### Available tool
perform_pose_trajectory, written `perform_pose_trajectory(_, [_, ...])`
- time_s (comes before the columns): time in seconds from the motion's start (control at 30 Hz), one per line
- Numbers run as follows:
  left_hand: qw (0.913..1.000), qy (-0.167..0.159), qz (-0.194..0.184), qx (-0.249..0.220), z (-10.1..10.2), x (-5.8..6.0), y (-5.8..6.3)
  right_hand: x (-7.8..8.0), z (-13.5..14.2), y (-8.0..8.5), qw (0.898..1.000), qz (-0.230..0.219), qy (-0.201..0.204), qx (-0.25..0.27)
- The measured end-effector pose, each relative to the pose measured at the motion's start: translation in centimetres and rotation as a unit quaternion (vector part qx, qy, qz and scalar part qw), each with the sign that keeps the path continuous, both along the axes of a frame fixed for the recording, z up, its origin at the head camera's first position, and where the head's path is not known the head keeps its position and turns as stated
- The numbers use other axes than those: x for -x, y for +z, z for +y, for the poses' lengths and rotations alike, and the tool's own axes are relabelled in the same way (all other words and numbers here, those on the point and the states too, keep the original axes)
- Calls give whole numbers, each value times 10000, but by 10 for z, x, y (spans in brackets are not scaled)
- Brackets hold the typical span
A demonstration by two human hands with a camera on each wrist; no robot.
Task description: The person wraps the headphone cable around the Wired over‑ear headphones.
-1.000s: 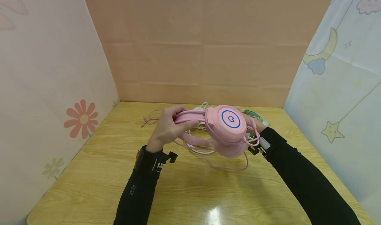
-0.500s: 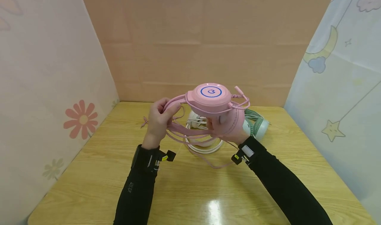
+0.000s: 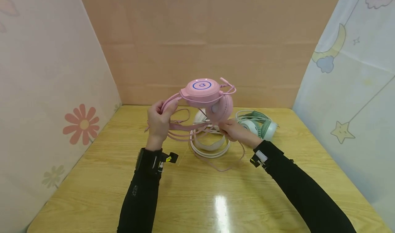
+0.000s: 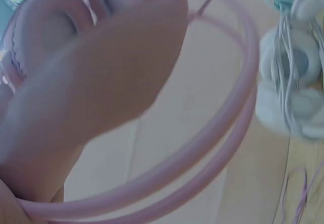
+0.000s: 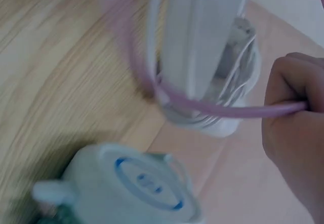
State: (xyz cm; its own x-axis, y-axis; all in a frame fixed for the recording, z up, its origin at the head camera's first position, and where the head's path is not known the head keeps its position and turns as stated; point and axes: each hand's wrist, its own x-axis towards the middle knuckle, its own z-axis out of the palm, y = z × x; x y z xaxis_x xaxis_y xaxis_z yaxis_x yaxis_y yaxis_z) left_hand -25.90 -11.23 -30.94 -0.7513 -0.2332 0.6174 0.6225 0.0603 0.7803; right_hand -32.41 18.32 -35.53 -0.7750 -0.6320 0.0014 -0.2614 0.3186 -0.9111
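A pink headset (image 3: 200,95) with a small boom microphone is held up above the table in the head view. My left hand (image 3: 158,125) grips its headband, the thumb on top. Both ear cups point away to the right; one cushion (image 4: 55,29) shows in the left wrist view. My right hand (image 3: 236,131), below the ear cups, pinches the headset's pink cable (image 5: 243,112), which runs through its curled fingers in the right wrist view. Part of that cable hangs in a loose loop toward the table.
White headphones (image 3: 213,155) with a bundled cord lie behind and below the pink headset. To their right are green and white headphones (image 3: 269,131) with a white cord. A cardboard-brown panel (image 3: 197,48) stands behind the wooden table (image 3: 102,178), with printed cloth at both sides.
The pink headset has risen and moved left and away with my left hand. My right hand has left the ear cup and now pinches the cable. The other headphones have come into fuller view.
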Motion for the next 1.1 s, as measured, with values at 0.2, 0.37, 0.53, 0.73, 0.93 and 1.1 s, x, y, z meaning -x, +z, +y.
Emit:
perform_pose_trajectory(0.2, [9971, 738, -44, -176, -14, 10, -9, 3, 19, -3, 9925, 436, -380, -1075])
perform_pose_trajectory(0.37, [9927, 1193, -182, -88, -20, 15, -15, 4, 30, -4, 9895, 738, -382, -1179])
perform_pose_trajectory(0.53, [9897, 1373, -352, -218, -19, 17, -15, 5, 37, -1, 9889, 776, -435, -1187])
perform_pose_trajectory(0.73, [9872, 1492, -492, -291, -18, 13, -12, 6, 40, 1, 9914, 562, -411, -1108])
perform_pose_trajectory(0.93, [9867, 1432, -238, -734, -24, 16, -14, 4, 47, 11, 9948, 43, -413, -930])
perform_pose_trajectory(1.1, [9829, 1485, 100, -1083, -34, 15, -12, 0, 61, 23, 9931, 66, -431, -1087])
